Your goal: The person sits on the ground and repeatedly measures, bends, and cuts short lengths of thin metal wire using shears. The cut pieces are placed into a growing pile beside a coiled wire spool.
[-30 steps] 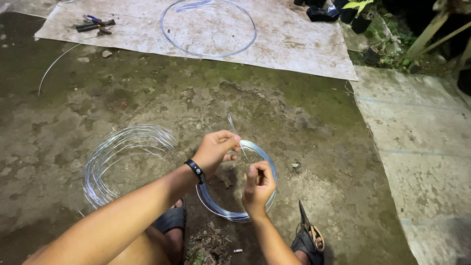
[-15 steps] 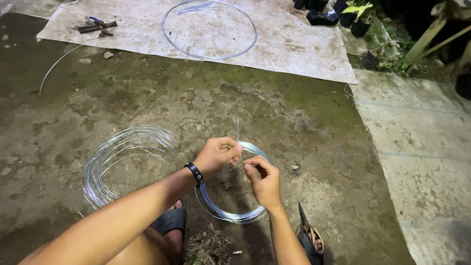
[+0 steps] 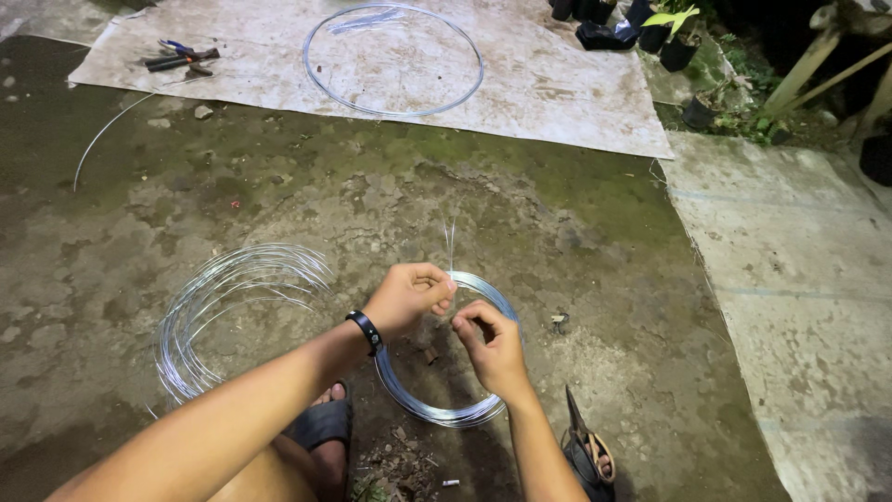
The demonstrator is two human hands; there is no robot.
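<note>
A tight ring of shiny steel wire (image 3: 437,409) lies on the mossy ground in front of me. My left hand (image 3: 409,296), with a black band on the wrist, pinches the ring's far side, where thin wire ends (image 3: 451,244) stick upward. My right hand (image 3: 492,346) grips the ring a little nearer to me, close beside the left hand. Part of the ring is hidden behind both hands.
A looser coil of wire (image 3: 232,307) lies to the left. On a pale sheet (image 3: 557,84) at the back rest a big wire hoop (image 3: 395,60) and pliers (image 3: 181,58). Scissors (image 3: 585,437) lie by my right foot. A concrete slab (image 3: 799,279) borders the right.
My right hand has moved up and left, closer to the left hand at the ring's far side. The upright wire ends stand a bit further right.
</note>
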